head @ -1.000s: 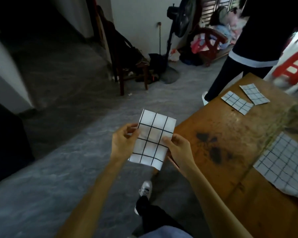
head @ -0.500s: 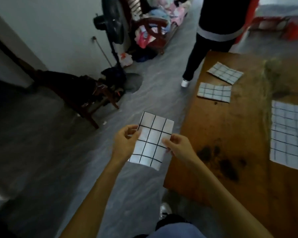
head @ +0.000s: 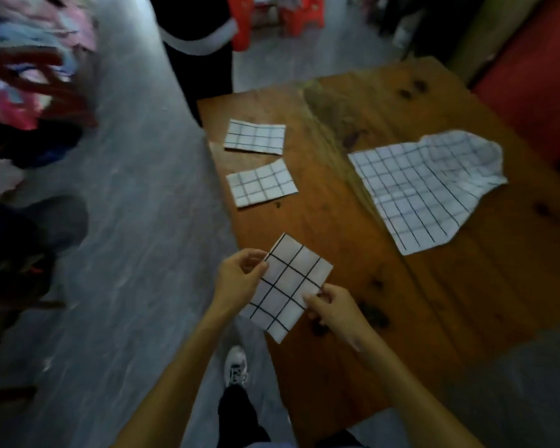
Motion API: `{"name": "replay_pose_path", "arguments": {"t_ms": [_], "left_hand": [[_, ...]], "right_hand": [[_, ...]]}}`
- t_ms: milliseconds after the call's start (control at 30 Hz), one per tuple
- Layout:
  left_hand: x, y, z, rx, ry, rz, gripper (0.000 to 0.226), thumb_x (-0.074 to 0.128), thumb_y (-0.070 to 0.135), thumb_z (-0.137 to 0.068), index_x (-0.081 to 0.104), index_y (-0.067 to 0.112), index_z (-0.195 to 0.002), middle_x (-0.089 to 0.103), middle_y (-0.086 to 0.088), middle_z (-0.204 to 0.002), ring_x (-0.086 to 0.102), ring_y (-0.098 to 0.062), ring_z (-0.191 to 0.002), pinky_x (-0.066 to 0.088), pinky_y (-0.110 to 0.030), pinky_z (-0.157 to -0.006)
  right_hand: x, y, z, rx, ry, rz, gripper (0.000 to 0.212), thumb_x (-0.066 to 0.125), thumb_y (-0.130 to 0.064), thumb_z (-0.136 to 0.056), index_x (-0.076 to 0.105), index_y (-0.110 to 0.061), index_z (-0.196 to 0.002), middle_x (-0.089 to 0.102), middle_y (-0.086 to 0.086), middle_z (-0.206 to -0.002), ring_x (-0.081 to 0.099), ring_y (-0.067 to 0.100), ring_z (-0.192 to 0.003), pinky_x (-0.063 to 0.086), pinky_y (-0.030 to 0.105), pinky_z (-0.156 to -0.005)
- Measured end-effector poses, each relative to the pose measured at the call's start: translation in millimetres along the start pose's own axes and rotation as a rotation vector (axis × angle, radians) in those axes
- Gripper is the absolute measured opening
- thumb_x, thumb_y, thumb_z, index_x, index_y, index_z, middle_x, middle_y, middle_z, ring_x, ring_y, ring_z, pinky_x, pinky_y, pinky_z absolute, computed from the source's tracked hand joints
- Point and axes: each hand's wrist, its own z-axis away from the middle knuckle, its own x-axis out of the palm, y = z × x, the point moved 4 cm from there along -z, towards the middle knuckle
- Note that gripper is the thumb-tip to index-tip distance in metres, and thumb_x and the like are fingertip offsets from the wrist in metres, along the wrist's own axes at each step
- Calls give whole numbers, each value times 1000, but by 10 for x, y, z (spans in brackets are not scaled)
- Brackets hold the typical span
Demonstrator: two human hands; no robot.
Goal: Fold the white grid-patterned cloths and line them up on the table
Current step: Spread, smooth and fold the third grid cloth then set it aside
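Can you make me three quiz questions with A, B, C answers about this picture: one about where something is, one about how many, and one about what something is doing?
1. Where is the big unfolded cloth?
A. On the floor
B. On the right part of the table
C. In the person's hands

2. How many small folded cloths lie flat on the table?
A. Two
B. Five
C. None

3. What is happening to the folded cloth in the hands?
A. It lies under a shoe
B. It hangs from a chair
C. Both hands hold it by its edges

Answers:
1. B, it lies spread out on the wood, one end crumpled.
2. A, the far folded cloth and the near folded cloth lie near the table's left edge.
3. C, the left hand pinches one edge and the right hand the other.
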Motion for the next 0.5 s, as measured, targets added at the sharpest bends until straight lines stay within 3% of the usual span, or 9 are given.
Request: {"name": "replay_pose_path", "arguments": {"t_ms": [133,267,400,500], "left_hand": [[125,-120,-653,59,-223,-60,17,65,17,-88,67,19,-105,66,8,-99,62,-4,-91,51,-20,-79],[228,-206,-1240,108,-358,-114,17,64,14,-89,67,15,-106,66,7,-97,61,-2,-88,46,-9,-73],[385,-286,-1721,153,-426,-213,14,65,16,-88,67,19,-102,65,8,-92,60,-6,-84,42,-7,-71],[518,-316,-1931,205,-451,-316,17,63,20,-90,65,17,-108,64,9,-95,57,-2,-86,38,-2,-65]], "right_hand": [[126,24,-226,117,125,-86,35,59,-32,-95,59,2,-100,68,17,-96,67,28,-85,50,34,-68],[224,-52,-571,216,245,-136,37,59,-29,-96,60,7,-103,69,19,-93,64,19,-72,49,31,-63],[302,-79,-884,272,342,-220,25,58,-28,-97,62,-3,-103,69,17,-94,64,23,-76,50,34,-66],[316,-45,-968,336,441,-306,26,57,-29,-97,55,-19,-120,68,2,-101,67,16,-82,54,32,-71]]}}
